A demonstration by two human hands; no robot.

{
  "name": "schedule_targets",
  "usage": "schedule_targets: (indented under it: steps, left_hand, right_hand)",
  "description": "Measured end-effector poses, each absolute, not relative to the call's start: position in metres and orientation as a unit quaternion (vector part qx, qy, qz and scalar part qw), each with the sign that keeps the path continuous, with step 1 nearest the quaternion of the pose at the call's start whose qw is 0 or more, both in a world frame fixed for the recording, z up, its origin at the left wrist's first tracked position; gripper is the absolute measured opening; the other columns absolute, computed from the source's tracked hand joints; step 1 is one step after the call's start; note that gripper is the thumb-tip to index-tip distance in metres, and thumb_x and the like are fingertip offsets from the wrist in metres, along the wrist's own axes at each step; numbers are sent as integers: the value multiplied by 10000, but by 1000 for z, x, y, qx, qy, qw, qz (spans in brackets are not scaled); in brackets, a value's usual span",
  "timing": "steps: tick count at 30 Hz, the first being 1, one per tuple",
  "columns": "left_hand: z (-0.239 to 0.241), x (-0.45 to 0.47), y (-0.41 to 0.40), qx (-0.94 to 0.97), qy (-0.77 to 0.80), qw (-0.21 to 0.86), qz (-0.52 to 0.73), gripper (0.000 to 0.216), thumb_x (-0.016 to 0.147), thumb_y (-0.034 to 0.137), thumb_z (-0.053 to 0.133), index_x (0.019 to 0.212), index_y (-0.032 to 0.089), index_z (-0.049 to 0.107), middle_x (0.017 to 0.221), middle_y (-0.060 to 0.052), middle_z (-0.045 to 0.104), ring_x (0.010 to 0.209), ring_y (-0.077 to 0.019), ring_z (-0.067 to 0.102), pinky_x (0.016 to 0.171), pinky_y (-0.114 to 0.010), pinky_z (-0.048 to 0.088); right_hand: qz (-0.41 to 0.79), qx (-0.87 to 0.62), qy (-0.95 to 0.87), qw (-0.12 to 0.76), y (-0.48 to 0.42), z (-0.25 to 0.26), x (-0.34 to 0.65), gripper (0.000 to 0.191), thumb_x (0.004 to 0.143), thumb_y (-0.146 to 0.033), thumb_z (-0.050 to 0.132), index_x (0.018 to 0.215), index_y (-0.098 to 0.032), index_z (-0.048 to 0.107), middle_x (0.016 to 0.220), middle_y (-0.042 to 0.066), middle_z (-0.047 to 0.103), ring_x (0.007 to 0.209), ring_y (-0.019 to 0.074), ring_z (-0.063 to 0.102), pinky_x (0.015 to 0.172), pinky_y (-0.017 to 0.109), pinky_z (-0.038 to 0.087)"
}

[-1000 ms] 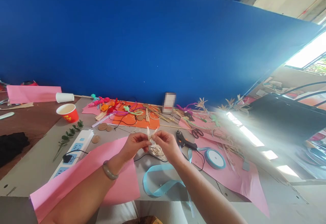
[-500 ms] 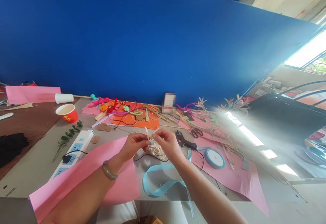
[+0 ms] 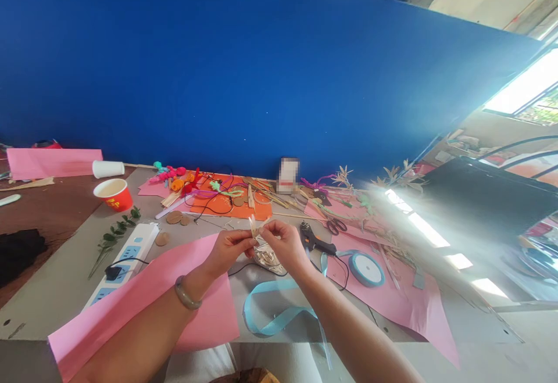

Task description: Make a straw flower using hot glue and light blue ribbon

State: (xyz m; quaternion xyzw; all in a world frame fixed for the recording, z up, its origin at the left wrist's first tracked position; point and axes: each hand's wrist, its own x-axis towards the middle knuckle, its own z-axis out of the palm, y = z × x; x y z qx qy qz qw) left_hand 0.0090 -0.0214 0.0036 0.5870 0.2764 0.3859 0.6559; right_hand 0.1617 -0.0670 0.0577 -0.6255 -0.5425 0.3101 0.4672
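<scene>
Nearest, at the bottom centre of the frame, a pink sheet [image 3: 213, 320] lies partly under the left forearm, and its lower left corner reaches past the edge of the grey surface [image 3: 43, 307]. To its right, a loose loop of light blue ribbon [image 3: 270, 328] curls near that edge.

In the middle of the frame, the 2 hands are close together, fingertips pinched on thin pale slivers [image 3: 252, 226] whose tips point upward; whether the hands touch each other I cannot tell. The left hand [image 3: 231, 246] has a bracelet [image 3: 186, 293] at its wrist; the right hand [image 3: 284, 243] partly covers a pile of similar pale pieces [image 3: 268, 258] behind it.

Right of centre are a ribbon spool [image 3: 366, 269], a black glue gun [image 3: 318, 241] and scissors [image 3: 336, 227]. Left of centre are a white power strip [image 3: 133, 248], a green sprig [image 3: 114, 233] and 3 round brown discs [image 3: 174, 217].

Farther back, a red cup [image 3: 120, 200] stands at left, and an orange sheet [image 3: 260, 212] lies under cords and sticks. A blue wall [image 3: 218, 81] fills the top.
</scene>
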Motion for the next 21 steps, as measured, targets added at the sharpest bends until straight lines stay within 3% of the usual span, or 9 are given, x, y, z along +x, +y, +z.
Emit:
schedule_targets:
  steps: [9,13,21]
  left_hand:
    - [4,12,-22,562,289,663,400,175,710,307,722,777,145,721,533,3,613,496,-107,544,537,-226,475]
    - [-1,13,-21,526,286,682,420,232,683,293,753,831,146,652,556,8,641,475,-105,564,516,-225,476]
    - [1,14,-21,516,292,679,433,229,660,296,769,713,153,598,500,20,626,448,-103,561,497,-222,475]
  right_hand:
    - [407,-605,-475,493,-65,47,159,237,735,-388,634,644,-172,602,591,-16,570,551,122,492,552,243,386]
    - [401,-610,-458,507,-63,42,160,239,717,-392,645,641,-171,597,575,-25,548,530,115,467,534,242,366]
    - [378,-616,-467,509,-62,41,160,236,713,-381,642,636,-163,597,595,-16,539,560,114,452,536,233,359]
